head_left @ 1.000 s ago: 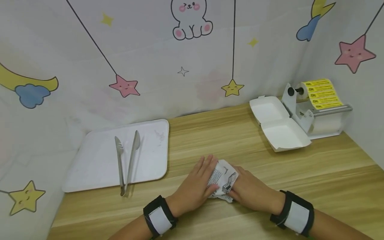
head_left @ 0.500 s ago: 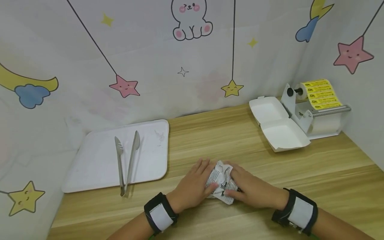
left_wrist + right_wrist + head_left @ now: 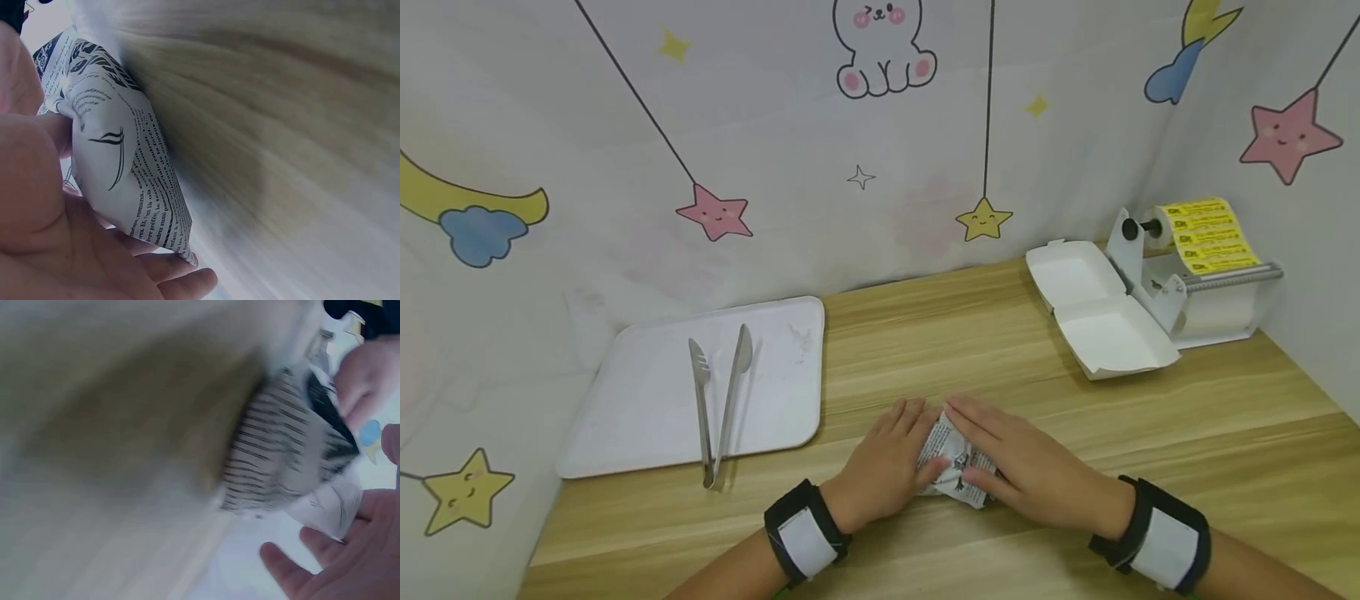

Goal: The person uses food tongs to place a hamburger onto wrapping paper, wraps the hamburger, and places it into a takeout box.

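Crumpled printed paper parcel (image 3: 957,467) on tabletop (image 3: 895,354), between both hands. Left hand (image 3: 880,471) grasps its left side, thumb on top. Right hand (image 3: 1037,467) over its right side, fingers straight, ungripped. Tongs (image 3: 727,408) on white tray (image 3: 625,408), left, joined end past near edge. Open clamshell box (image 3: 1116,333) at right, beside label dispenser (image 3: 1213,237).

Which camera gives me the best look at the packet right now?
The left wrist view: the packet looms large there and much of its print is sharp. The head view shows only the part between the left hand and right hand. The right wrist view shows its printed surface too, but blurred.
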The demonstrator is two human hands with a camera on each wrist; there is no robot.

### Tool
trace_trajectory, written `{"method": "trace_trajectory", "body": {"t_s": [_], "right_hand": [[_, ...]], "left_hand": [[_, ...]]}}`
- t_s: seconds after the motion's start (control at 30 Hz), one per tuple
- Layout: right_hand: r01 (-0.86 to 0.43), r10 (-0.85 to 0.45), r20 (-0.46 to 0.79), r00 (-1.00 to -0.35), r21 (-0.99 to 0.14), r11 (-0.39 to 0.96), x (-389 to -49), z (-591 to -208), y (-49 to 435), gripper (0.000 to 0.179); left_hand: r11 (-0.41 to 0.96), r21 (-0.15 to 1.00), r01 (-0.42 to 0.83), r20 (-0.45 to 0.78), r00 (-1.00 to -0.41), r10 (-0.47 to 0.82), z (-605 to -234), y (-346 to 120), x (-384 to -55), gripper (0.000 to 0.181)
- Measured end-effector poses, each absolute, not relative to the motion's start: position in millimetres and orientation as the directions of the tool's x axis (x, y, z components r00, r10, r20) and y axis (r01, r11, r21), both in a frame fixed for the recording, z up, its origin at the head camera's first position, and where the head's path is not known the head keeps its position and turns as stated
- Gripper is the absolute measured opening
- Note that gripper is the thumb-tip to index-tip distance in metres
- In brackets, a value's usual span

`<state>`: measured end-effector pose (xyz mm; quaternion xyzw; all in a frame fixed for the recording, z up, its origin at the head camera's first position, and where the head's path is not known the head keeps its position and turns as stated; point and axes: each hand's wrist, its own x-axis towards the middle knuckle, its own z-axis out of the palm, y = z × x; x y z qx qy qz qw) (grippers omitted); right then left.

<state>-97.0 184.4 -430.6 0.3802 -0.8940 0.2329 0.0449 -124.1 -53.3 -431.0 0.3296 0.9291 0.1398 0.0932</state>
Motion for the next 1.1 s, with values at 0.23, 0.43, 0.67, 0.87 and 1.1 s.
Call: {"method": "trace_trajectory", "body": {"t_s": [0.23,0.43,0.67,0.87,1.1], "right_hand": [[-0.685,-0.658,0.208,-0.724,-0.331,0.649,-90,-446,191,0.076],[-0.685,-0.666,0.171,-0.726,-0.263,0.68,-90,-445,190,0.072],[-0.646,-0.66,0.044,-0.75,-0.262,0.717,-87,-447,190,0.075],[-0.666,-0.676,0.065,-0.734,-0.266,0.697,-87,-449,191,0.073],[-0.671,-0.677,0.099,-0.73,-0.295,0.68,-88,-445,192,0.072]], "left_hand": [[0.737,0.328,0.591,-0.076,-0.761,0.644,-432,-55,-123,0.065],[0.708,0.355,0.61,-0.069,-0.738,0.671,-437,-62,-125,0.075],[0.698,0.32,0.641,-0.087,-0.714,0.695,-439,-67,-126,0.086],[0.703,0.289,0.649,-0.046,-0.725,0.688,-438,-64,-126,0.078],[0.676,0.298,0.674,0.0,-0.708,0.706,-435,-61,-128,0.077]]}}
